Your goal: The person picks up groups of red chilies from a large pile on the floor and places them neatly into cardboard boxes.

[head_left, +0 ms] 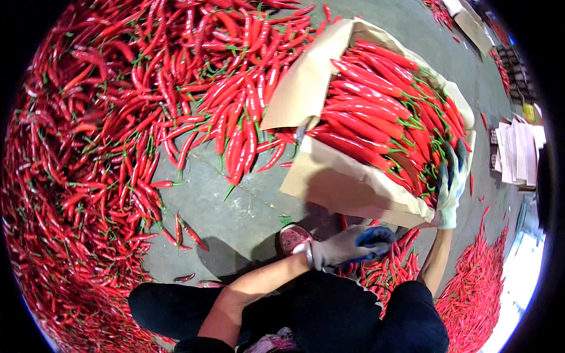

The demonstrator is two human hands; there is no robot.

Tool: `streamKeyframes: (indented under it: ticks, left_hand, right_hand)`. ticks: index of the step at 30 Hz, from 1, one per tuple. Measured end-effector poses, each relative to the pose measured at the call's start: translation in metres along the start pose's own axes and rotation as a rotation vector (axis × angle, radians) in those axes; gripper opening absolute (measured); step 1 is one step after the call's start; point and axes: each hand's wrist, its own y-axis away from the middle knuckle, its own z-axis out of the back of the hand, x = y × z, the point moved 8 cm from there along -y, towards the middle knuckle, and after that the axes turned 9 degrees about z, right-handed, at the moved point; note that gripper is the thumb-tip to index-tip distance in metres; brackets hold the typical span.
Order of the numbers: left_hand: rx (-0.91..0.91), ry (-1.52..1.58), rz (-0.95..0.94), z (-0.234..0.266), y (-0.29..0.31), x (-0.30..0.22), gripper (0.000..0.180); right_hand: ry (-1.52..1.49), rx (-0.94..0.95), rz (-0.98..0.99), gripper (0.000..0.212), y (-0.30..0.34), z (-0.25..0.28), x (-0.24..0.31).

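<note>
A tan cardboard box point(353, 182) with folded-out flaps stands tilted in front of me, filled with long red chili peppers point(365, 109). Most of these lie side by side, their green stems toward the right. My right hand point(452, 185), in a pale glove with dark fingers, grips the box's near right corner, fingers running along its side beside the stems. Below the box's near wall is my left hand point(353, 244), in a grey glove with a blue palm. Its fingers are curled, and I cannot make out anything inside them.
A large heap of loose red chilies point(88, 176) spreads over the left and far floor. More chilies lie near my knees point(388, 273), with another heap point(474, 288) at the right. Stacked flat pale sheets point(518, 153) stand at the far right. Grey concrete point(200, 165) shows between the heaps.
</note>
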Motion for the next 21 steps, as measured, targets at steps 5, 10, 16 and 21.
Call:
streamKeyframes:
  ticks: [5, 10, 16, 21]
  left_hand:
    - [-0.111, -0.172, -0.227, 0.088, 0.082, -0.031, 0.033]
    - [-0.721, 0.223, -0.263, 0.226, 0.183, -0.021, 0.029]
    - [-1.625, -0.91, -0.01, 0.313, 0.212, -0.049, 0.035]
    - [-1.631, -1.171, 0.172, 0.336, 0.191, -0.035, 0.057]
  right_hand:
    - [-0.043, 0.076, 0.017, 0.048, 0.016, 0.003, -0.006]
    - [-0.211, -0.435, -0.167, 0.034, 0.015, 0.058, 0.021]
    - [-0.872, 0.179, 0.125, 0.037, -0.029, -0.006, 0.26]
    - [-0.607, 0.51, -0.086, 0.066, -0.053, -0.17, 0.361]
